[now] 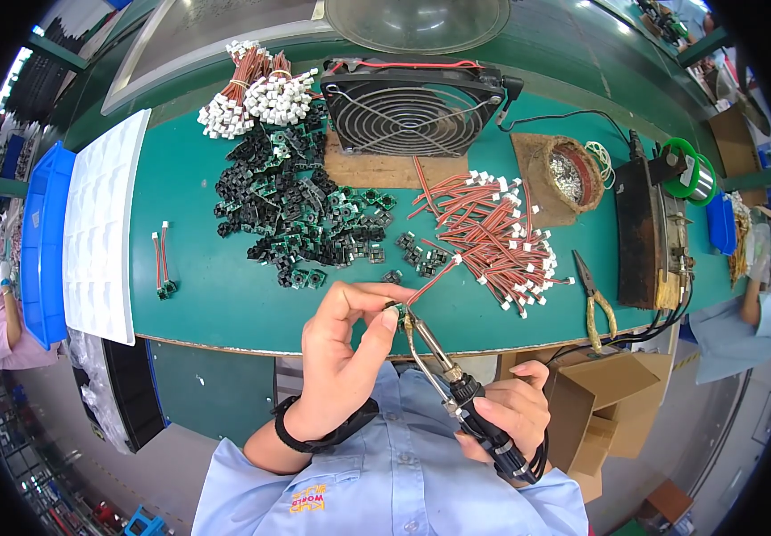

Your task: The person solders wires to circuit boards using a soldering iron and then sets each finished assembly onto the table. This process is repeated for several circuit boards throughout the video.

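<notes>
Between thumb and fingers, my left hand (346, 344) pinches a small green circuit board (400, 313) near the table's front edge. A red-brown wire lead with a white connector (457, 260) runs up and right from the board. My right hand (512, 413) is wrapped round the black handle of a soldering iron (484, 431). The iron's metal tip, with a thin curved tube alongside, meets the board. Just beyond my hands lie several loose black-and-green boards (423, 256) and a heap of wire leads (501, 237). One board with leads attached (165, 288) lies apart at the left.
A large pile of boards (278, 196) and bundled leads (260, 94) lie behind left, beside a fan (412, 112). At right are pliers (592, 299), a round solder-scrap container (573, 176), a soldering station (649, 237) and a solder spool (696, 179). A white tray (104, 232) stands left.
</notes>
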The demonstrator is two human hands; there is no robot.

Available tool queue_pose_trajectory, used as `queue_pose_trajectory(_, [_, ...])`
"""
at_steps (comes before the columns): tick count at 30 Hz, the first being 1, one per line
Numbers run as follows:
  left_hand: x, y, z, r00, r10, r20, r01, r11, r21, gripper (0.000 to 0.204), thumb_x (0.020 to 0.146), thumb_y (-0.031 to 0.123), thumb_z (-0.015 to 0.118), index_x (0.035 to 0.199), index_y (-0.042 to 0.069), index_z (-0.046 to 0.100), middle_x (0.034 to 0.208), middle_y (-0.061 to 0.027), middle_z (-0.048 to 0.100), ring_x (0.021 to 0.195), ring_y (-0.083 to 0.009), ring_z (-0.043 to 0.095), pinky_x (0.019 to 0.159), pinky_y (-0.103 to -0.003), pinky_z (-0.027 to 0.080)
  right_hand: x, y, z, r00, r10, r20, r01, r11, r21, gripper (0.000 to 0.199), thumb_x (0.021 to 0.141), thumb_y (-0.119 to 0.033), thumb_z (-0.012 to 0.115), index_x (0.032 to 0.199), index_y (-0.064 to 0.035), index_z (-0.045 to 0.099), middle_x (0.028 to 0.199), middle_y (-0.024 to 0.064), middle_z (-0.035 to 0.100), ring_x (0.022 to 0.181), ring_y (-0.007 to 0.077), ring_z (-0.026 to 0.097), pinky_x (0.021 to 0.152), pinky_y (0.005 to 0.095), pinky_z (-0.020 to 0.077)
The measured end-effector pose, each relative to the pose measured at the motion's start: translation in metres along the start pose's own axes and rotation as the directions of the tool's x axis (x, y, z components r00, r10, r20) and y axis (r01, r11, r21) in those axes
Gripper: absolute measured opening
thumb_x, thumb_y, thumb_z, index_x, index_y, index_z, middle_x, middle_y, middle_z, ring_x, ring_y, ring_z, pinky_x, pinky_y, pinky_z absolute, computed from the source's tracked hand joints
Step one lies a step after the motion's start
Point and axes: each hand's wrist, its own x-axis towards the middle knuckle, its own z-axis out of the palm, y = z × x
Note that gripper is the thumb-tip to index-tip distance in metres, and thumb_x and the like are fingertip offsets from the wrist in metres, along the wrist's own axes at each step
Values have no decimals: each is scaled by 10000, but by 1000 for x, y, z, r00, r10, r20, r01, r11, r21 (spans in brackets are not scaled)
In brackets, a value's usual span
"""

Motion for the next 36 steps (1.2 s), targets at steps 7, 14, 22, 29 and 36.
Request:
queue_pose_trajectory(7, [1, -4, 0, 996, 81, -33, -80, 996, 30, 84, 869, 5, 530, 910, 17, 457, 1023, -146, 625, 748, -62, 500, 669, -218, 423, 0, -1, -2, 1000, 2, 12, -3, 1000, 15, 448, 706, -301, 725, 1068, -116, 538, 657, 27, 615, 600, 184, 586, 799, 414, 343])
queue_pose_trajectory(14, [4, 7, -2, 997, 73, -34, -72, 997, 21, 83, 867, -1, 525, 911, 19, 457, 1035, -157, 618, 801, -75, 520, 711, -236, 427, -4, 4, -11, 996, 3, -88, -3, 1000, 1, 431, 757, -296, 685, 1103, -90, 531, 820, 75, 637, 718, 178, 603, 839, 420, 355])
queue_pose_trajectory(22, [0, 24, -7, 967, -233, 105, 254, 924, -287, 65, 858, 90, 487, 855, 32, 458, 954, -176, 603, 871, -172, 548, 814, -315, 411, 25, 71, -8, 762, 258, -594, -434, 884, -174, 441, 784, -1, 629, 1200, -22, 484, 987, 131, 565, 923, 222, 542, 828, 329, 446])
queue_pose_trajectory(29, [-5, 21, -12, 977, -205, 61, 214, 947, -239, 67, 851, 93, 491, 847, 35, 459, 933, -172, 603, 838, -175, 541, 795, -306, 413, 23, 58, 1, 759, 344, -553, -327, 936, 132, 363, 806, 15, 597, 1156, -11, 508, 1023, 142, 603, 869, 177, 590, 822, 291, 448])
queue_pose_trajectory(36, [-13, 10, -20, 952, -294, 82, 304, 942, -145, 26, 843, 58, 487, 847, 41, 468, 935, -155, 620, 783, -126, 535, 726, -249, 415, 44, 45, 16, 881, 214, -421, -233, 973, 8, 248, 779, 0, 654, 1001, -31, 548, 955, 103, 636, 775, 163, 605, 771, 264, 450])
